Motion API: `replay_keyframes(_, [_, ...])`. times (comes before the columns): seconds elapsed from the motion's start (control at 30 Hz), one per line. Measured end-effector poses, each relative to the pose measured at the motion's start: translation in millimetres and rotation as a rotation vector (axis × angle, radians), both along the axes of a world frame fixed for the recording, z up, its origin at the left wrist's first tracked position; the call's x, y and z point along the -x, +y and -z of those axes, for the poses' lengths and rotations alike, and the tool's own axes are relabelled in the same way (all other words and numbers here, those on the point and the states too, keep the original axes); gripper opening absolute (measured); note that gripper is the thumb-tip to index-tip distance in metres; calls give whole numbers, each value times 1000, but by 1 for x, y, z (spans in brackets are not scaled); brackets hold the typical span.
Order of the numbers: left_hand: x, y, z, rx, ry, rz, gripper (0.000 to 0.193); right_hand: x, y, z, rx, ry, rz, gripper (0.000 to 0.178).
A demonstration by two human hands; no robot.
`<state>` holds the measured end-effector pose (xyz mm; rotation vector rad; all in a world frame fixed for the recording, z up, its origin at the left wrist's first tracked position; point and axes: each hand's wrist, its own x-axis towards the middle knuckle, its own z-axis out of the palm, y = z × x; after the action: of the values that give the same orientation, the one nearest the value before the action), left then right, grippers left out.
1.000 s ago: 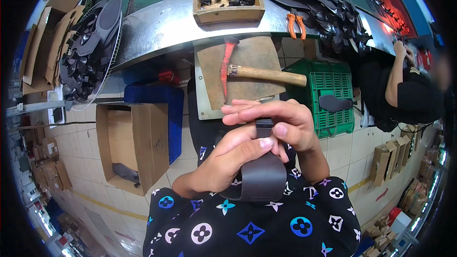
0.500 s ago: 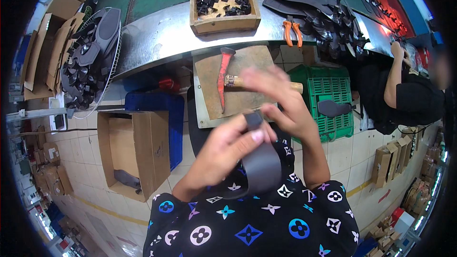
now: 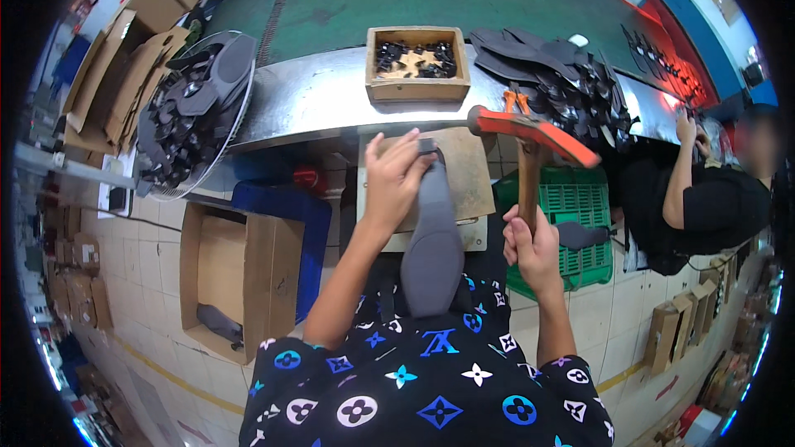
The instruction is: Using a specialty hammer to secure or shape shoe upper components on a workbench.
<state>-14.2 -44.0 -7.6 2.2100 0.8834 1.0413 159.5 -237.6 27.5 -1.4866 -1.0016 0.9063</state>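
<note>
A grey shoe insole (image 3: 433,261) lies lengthwise before me, its narrow far end on the worn brown work board (image 3: 470,172) and its wide end over my lap. My left hand (image 3: 392,186) is closed at the far end, thumb and fingers pinching a small dark piece (image 3: 426,146) against the insole. To the right, my right hand (image 3: 532,250) grips the wooden handle of a hammer (image 3: 528,182). Its red-orange head is raised above the board's right side, apart from the insole.
Beyond the board, a wooden box (image 3: 416,93) of small black parts stands on the metal bench edge. Orange-handled pliers (image 3: 515,101) and piled insoles (image 3: 530,54) are right of it. A wire basket (image 3: 250,87), cardboard box (image 3: 258,281) and green crate (image 3: 592,265) flank me; a co-worker (image 3: 704,182) sits right.
My right hand has picked the hammer up off the board and raised it. The insole has been laid out flat with its far end on the board, held by my left hand.
</note>
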Motion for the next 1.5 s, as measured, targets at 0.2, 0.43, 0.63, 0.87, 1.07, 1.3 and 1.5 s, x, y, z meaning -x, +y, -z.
replay_keyframes(0.2, [1, -1, 9, -55, 305, -79, 28, 38, 1, -12, -171, -526, 22, 29])
replay_keyframes(0.43, [15, -1, 16, -117, 336, -46, 68, 36, -26, -99, -772, -363, 206, 40])
replay_keyframes(0.63, [15, 8, 24, -154, 364, -16, 67, 32, -8, -18, -167, -688, 79, 13])
replay_keyframes(0.87, [20, 4, 14, -111, 155, 51, 34, 17, -3, -76, -231, -623, 142, 17])
replay_keyframes(1.07, [50, -67, -58, 457, -185, 428, 21, 7, 25, -22, -207, -931, 72, 22])
replay_keyframes(1.3, [64, -100, -100, 865, -292, 558, 21, 7, 33, -32, 95, -1299, -402, 32])
replay_keyframes(1.5, [54, -90, -110, 1028, -273, 716, 22, 19, 36, -69, -449, -219, -494, 33])
